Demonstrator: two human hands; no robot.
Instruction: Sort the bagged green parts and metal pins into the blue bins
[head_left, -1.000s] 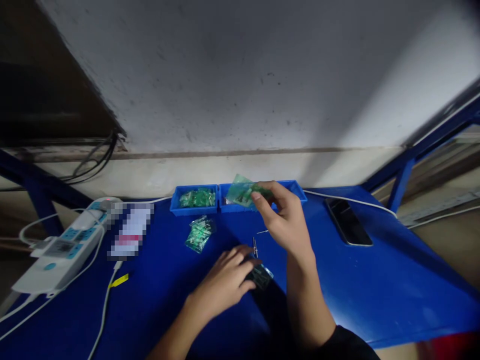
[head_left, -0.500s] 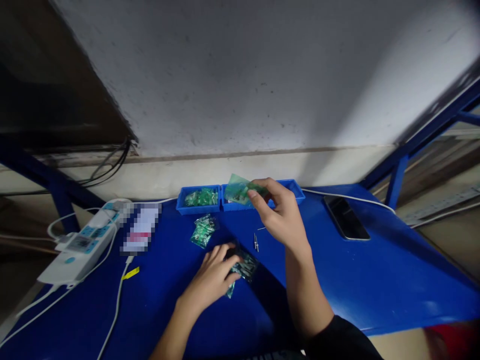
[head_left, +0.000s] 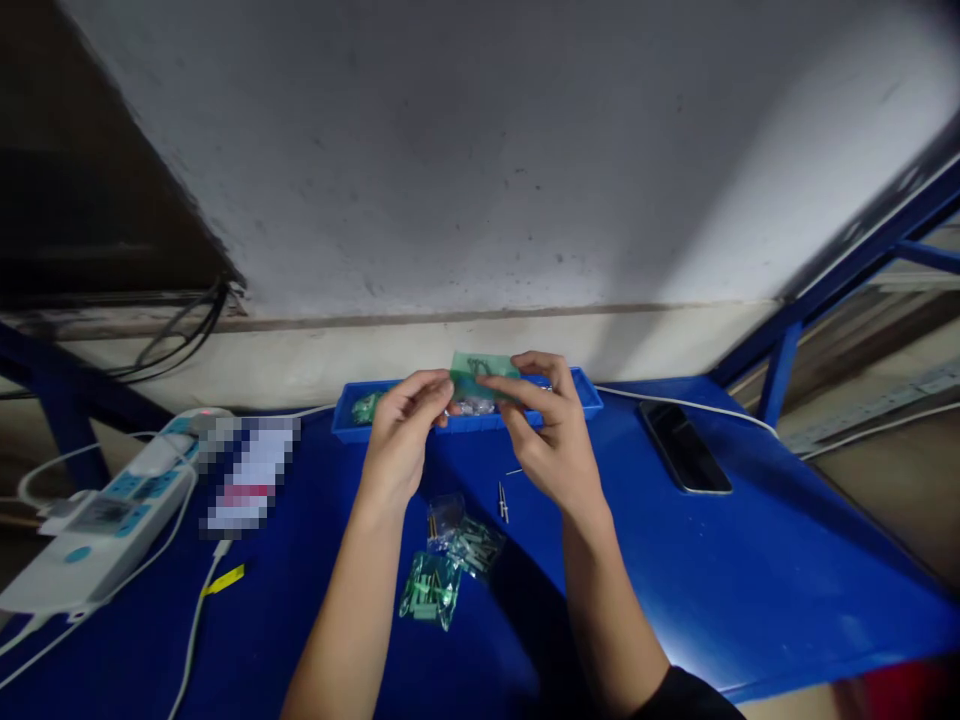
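**Between the left hand (head_left: 396,435) and the right hand (head_left: 559,440): Green Bag (head_left: 486,364)**

Left fingers (head_left: 429,394): thumb and index finger together, clamped on the left edge of the green bag. Right fingers (head_left: 526,393): spread, at the right side of the bag, with one finger laid across its front; whether they clamp it cannot be told. The bag is held clear of the table (head_left: 712,580). A dark mark shows on it; its nature is unclear.

Just beyond the fingers stand blue bins (head_left: 495,423), partly hidden by both hands. Clear packets (head_left: 477,406) lie there, behind the green bag.

Nearer the person than the fingers, between the forearms, three filled packets (head_left: 430,590) lie grouped on the table. Metal pins (head_left: 502,502) lie just beside the group, below the right fingers.

Well to the right of the fingers lies a dark phone (head_left: 685,447); well to the left, a power strip (head_left: 97,550).
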